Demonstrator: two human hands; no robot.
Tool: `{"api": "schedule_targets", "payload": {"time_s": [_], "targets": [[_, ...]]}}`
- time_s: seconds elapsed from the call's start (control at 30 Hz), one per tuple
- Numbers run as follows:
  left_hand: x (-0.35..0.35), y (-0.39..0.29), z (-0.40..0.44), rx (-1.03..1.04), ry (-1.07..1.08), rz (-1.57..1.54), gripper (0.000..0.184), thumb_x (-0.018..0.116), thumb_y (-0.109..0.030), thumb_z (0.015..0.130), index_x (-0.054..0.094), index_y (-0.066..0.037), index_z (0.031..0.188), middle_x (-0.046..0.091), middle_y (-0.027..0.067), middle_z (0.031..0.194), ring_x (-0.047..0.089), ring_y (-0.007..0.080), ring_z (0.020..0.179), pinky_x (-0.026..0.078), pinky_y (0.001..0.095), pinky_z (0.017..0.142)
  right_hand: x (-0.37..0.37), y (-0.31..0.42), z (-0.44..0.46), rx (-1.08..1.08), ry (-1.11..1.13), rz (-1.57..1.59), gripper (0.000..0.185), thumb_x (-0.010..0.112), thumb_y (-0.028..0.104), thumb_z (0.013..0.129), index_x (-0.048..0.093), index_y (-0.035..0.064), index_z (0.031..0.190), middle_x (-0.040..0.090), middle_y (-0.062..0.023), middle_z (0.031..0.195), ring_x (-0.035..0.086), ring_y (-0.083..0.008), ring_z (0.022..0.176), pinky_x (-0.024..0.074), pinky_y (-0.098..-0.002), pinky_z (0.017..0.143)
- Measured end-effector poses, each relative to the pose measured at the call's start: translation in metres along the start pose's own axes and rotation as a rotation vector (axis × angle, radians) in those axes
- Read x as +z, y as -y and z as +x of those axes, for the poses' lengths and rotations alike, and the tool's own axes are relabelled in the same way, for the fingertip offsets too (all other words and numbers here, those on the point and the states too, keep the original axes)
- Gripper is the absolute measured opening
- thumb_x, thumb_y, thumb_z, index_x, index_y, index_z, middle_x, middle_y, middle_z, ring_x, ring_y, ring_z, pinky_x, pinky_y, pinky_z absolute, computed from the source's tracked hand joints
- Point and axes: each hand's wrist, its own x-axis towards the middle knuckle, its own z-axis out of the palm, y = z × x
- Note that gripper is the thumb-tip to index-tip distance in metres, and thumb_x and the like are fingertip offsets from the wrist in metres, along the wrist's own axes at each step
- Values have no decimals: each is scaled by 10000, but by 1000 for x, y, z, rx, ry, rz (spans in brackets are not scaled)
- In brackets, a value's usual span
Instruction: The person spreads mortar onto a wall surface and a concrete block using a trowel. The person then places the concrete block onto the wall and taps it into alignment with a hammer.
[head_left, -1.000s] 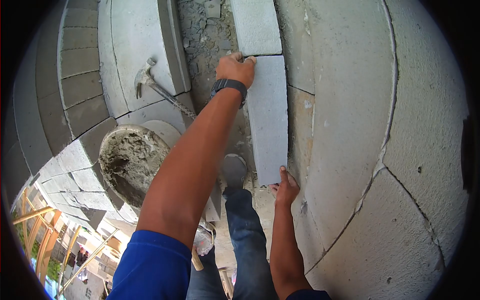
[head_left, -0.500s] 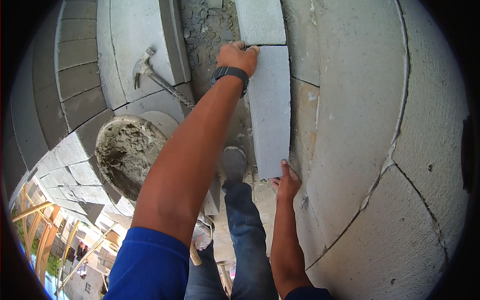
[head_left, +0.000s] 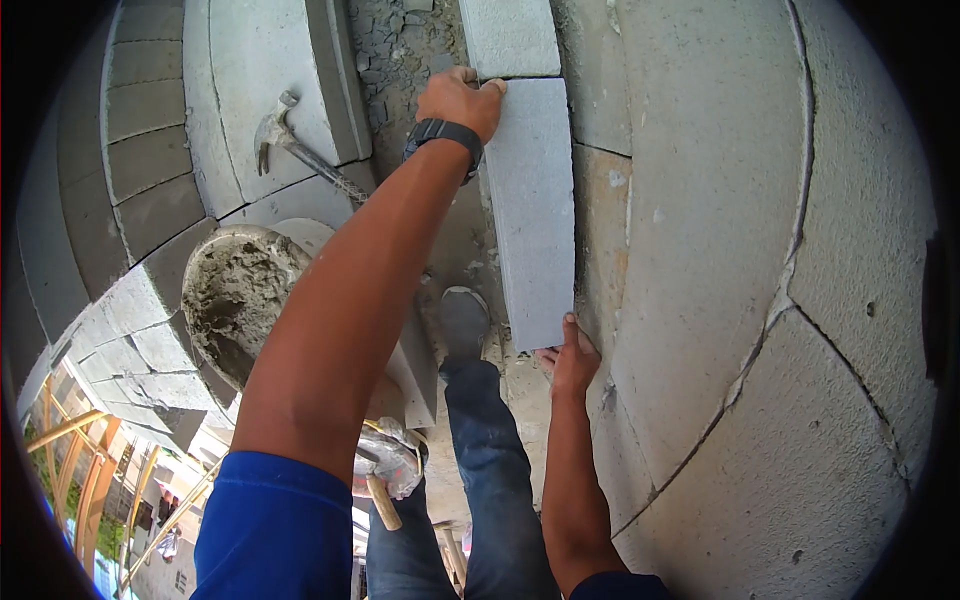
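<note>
A long grey concrete block (head_left: 533,220) lies end to end with another pale block (head_left: 510,38) at the top of the view. My left hand (head_left: 462,105), with a black watch at the wrist, grips the block's far left corner, thumb on its top close to the joint. At the near end my right hand (head_left: 570,360) holds the lower right corner, thumb on the top face and fingers curled beneath the edge. Part of the left fingers is hidden behind the block's side.
A claw hammer (head_left: 300,150) rests on blocks at the left. Below it stands a bucket (head_left: 197,290) of wet mortar, partly behind my left arm. A wooden-handled tool (head_left: 383,503) lies by my legs. Concrete wall blocks (head_left: 720,220) rise at the right; rubble (head_left: 400,50) lies at the top.
The whole view has shifted slightly, so most things sit a little further left and up. Both hands keep their hold on the block, which still meets the other block's end.
</note>
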Motion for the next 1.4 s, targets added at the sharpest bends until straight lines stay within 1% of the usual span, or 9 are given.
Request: {"api": "schedule_targets", "payload": {"time_s": [0.23, 0.27, 0.8, 0.9, 1.2, 1.23, 1.27, 1.3, 1.4], "targets": [[-7, -10, -10, -51, 4, -41, 510, 746, -347, 874, 703, -9, 1254, 746, 181, 1160, 722, 289, 1067, 542, 380, 970, -2, -1, 3, -7, 56, 18, 613, 716, 455, 947, 658, -39, 1304, 701, -170, 1099, 705, -269, 685, 575, -339, 574], [-3, -7, -9, -44, -17, -52, 505, 746, -344, 871, 705, -12, 1251, 747, 179, 1157, 723, 291, 1063, 542, 381, 968, -5, 0, 2, 24, 102, 4, 737, 726, 522, 917, 586, -43, 1368, 687, -243, 1163, 707, -347, 857, 590, -430, 795], [-9, -9, -11, -31, -31, -57, 498, 755, -325, 847, 698, -27, 1242, 724, 216, 1180, 695, 362, 1106, 527, 430, 981, -20, 7, -11, 49, 173, 23, 604, 734, 377, 949, 564, -9, 1382, 644, -207, 1105, 706, -311, 887, 578, -435, 822], [-9, -7, -7, -41, 5, -103, 510, 764, -308, 845, 683, -25, 1262, 713, 227, 1197, 684, 372, 1127, 521, 436, 990, -33, -9, -19, -308, 156, -180, 555, 743, 294, 950, 556, -7, 1377, 655, -189, 1103, 694, -267, 955, 553, -399, 872], [2, -3, -4, -3, -38, -105, 485, 741, -229, 877, 620, -27, 1302, 716, 195, 1162, 677, 394, 1094, 515, 469, 959, 183, 56, -46, -631, 648, -384, 443, 689, 312, 994, 611, 0, 1299, 683, -133, 1138, 669, -182, 952, 535, -336, 827], [0, -5, -6, -3, -18, -103, 473, 712, -205, 890, 593, -32, 1314, 687, 209, 1189, 665, 411, 1101, 512, 492, 956, 239, 27, 0, -967, 568, -238, 441, 663, 298, 1003, 601, 9, 1331, 649, -147, 1224, 668, -219, 1002, 534, -379, 846], [-2, -6, -6, -2, 3, -96, 462, 684, -182, 903, 565, -37, 1326, 657, 224, 1217, 653, 429, 1107, 509, 514, 953, 288, 60, -8, -488, 599, -174, 430, 649, 289, 1001, 599, 62, 1363, 629, -153, 1242, 664, -250, 1041, 524, -411, 877], [-3, -8, -7, -3, 27, -89, 453, 655, -158, 916, 538, -42, 1338, 628, 238, 1244, 641, 446, 1114, 506, 537, 950, 319, 75, 15, -990, 603, -390, 437, 642, 297, 990, 598, 124, 1388, 649, -167, 1179, 667, -320, 1065, 519, -452, 905], [-6, -8, -8, 23, 2, -112, 507, 696, -189, 906, 549, 5, 1351, 662, 262, 1204, 636, 430, 1147, 487, 495, 992, 409, 110, 51, -1162, 365, -636, 443, 631, 299, 985, 592, 146, 1399, 636, -192, 1205, 660, -405, 1061, 523, -491, 910]]}}
